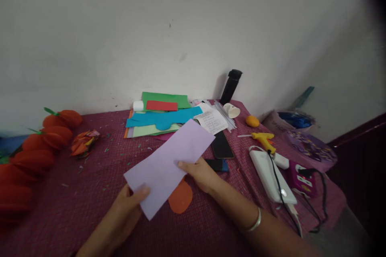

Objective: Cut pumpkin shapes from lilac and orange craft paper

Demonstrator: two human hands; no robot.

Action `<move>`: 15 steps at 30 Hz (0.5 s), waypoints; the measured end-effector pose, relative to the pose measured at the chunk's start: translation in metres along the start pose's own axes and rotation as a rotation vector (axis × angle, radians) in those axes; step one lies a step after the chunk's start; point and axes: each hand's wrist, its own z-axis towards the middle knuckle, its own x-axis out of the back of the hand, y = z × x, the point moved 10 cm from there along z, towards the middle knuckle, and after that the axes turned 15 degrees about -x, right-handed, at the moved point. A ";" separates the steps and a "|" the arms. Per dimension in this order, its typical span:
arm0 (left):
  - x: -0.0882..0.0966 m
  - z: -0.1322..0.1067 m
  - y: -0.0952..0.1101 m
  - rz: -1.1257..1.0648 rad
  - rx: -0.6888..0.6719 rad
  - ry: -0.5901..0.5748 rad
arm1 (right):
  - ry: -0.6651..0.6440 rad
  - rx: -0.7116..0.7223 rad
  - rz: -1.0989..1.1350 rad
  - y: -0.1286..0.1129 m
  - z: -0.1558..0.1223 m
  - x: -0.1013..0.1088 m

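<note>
I hold a long lilac paper sheet (171,160) slanted above the maroon tablecloth (75,200). My left hand (126,211) pinches its near left corner, thumb on top. My right hand (200,174) grips its right long edge, thumb lying on the sheet. Under the sheet, on the cloth, lies an orange rounded paper cut-out (181,198), partly hidden by the lilac paper.
A stack of coloured papers (163,118) lies by the wall, with a white roll (138,105), written note (212,121) and black bottle (230,86). Right: phone (222,145), yellow glue gun (263,139), white power bank (269,174). Orange paper pumpkins (39,144) line the left edge.
</note>
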 end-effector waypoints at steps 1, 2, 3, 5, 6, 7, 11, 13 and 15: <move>-0.004 -0.004 0.002 -0.006 0.009 -0.072 | 0.016 -0.008 -0.027 0.002 -0.001 0.001; -0.008 -0.007 0.005 -0.011 0.026 -0.141 | 0.014 -0.011 -0.048 0.001 -0.002 0.001; -0.009 -0.008 0.008 -0.012 0.053 -0.200 | -0.001 -0.012 -0.063 0.000 -0.003 0.000; -0.014 -0.008 0.014 -0.031 0.114 -0.320 | -0.061 -0.029 -0.100 -0.002 -0.007 -0.005; -0.018 -0.005 0.019 -0.048 0.117 -0.378 | -0.094 -0.043 -0.122 -0.002 -0.008 -0.008; -0.020 -0.002 0.023 -0.057 0.103 -0.414 | -0.130 -0.062 -0.148 -0.001 -0.010 -0.012; -0.020 0.009 0.023 0.046 0.001 -0.393 | -0.290 -0.132 -0.267 0.011 -0.018 -0.032; -0.021 0.008 0.016 0.118 -0.016 -0.358 | -0.347 -0.163 -0.299 0.019 -0.021 -0.040; -0.021 0.006 0.009 0.148 -0.013 -0.308 | -0.358 -0.180 -0.309 0.024 -0.020 -0.043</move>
